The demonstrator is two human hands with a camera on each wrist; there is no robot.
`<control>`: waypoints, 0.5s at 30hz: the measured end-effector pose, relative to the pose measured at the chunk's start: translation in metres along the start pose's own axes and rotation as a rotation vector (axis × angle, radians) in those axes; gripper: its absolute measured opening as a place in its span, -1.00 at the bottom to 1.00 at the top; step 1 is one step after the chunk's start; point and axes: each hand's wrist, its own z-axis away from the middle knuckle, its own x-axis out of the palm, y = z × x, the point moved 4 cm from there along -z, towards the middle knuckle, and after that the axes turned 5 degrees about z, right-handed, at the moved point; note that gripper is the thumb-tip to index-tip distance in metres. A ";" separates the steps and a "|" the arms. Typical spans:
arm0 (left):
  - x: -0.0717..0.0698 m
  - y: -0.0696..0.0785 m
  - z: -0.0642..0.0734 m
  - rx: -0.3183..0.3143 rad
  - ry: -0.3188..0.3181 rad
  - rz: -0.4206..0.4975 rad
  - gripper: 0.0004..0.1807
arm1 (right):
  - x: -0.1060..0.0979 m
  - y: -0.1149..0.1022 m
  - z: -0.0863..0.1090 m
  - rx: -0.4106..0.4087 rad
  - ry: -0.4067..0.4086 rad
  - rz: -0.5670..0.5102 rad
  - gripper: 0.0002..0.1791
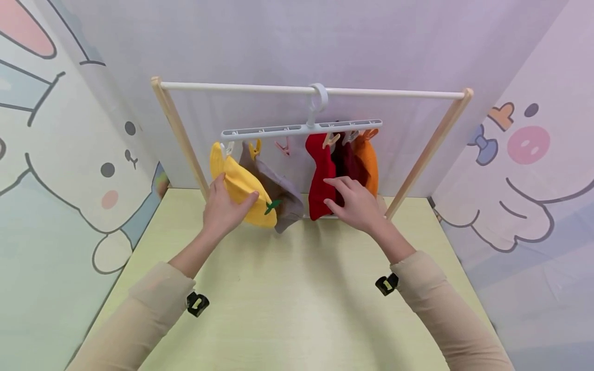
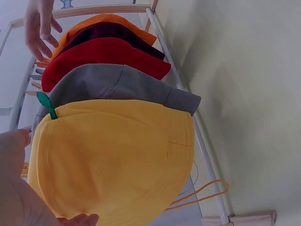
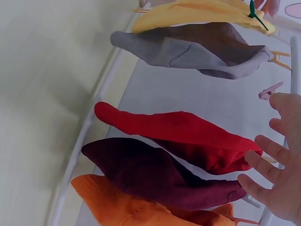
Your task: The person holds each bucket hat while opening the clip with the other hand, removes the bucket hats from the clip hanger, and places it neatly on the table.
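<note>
A yellow cloth hat (image 1: 248, 190) with a green leaf sprout (image 1: 273, 206) hangs at the left end of a grey clip hanger (image 1: 264, 132). My left hand (image 1: 225, 208) holds the hat's near side, thumb and fingertips spread around it. Just behind it hangs a grey hat (image 2: 127, 82). My right hand (image 1: 355, 203) hovers beside a red hat (image 3: 178, 132), its fingers loosely spread with nothing between them. A dark maroon hat (image 3: 141, 167) and an orange hat (image 3: 122, 202) hang farther right. Clips, including a yellow clip (image 1: 254, 148) and a beige clip (image 1: 331, 139), hold the hats.
The hanger hooks over the white rail (image 1: 241, 88) of a wooden-legged rack (image 1: 427, 149). An unused pink clip (image 1: 283, 148) dangles mid-hanger. The pale table (image 1: 287, 299) lies below, with cartoon-printed side walls (image 1: 524, 206) and a plain back curtain (image 1: 260, 41).
</note>
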 end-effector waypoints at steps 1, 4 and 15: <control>0.001 0.000 -0.001 -0.009 0.011 0.007 0.13 | 0.000 -0.001 -0.001 0.000 -0.002 0.005 -0.48; 0.004 0.002 -0.004 -0.031 0.047 0.019 0.17 | 0.000 -0.004 -0.002 0.000 -0.007 0.016 -0.48; 0.014 0.010 -0.014 -0.064 0.128 0.058 0.25 | 0.000 -0.015 -0.009 -0.013 -0.014 0.006 -0.48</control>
